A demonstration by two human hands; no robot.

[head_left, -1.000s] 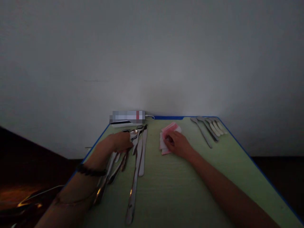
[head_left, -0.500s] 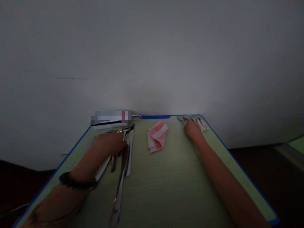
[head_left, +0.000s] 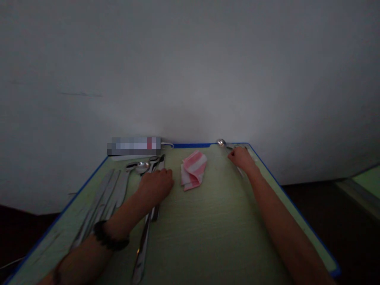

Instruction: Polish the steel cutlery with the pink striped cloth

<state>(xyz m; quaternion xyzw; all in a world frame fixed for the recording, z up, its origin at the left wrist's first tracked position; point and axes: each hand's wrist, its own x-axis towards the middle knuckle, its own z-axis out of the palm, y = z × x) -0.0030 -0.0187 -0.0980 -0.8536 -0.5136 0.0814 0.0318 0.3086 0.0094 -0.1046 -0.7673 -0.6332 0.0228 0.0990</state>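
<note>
My right hand [head_left: 242, 159] is closed around the handle of a spoon [head_left: 221, 142]. The spoon's shiny bowl is raised by the table's far edge, and part of its handle shows below my fingers. My left hand [head_left: 157, 183] hovers palm-down above the left cutlery, beside a folded pink-and-white cloth [head_left: 194, 170] but apart from it. Its fingers are loosely bent and slightly apart, with nothing visible in them; their undersides are hidden. Around this hand lie another spoon [head_left: 142, 167], a long-handled utensil [head_left: 139, 261] and several table knives [head_left: 102, 192].
A white box-like device [head_left: 135, 147], partly blurred out, stands at the table's back left with a white cable [head_left: 168, 145]. More cutlery lies partly hidden behind my right hand. The green table [head_left: 196, 237] has a blue edge and meets a grey wall [head_left: 190, 79].
My right hand has left the cloth, reached to the cutlery at the far right and lifted a spoon there. My left hand has shifted right across the left cutlery, uncovering knives and a spoon.
</note>
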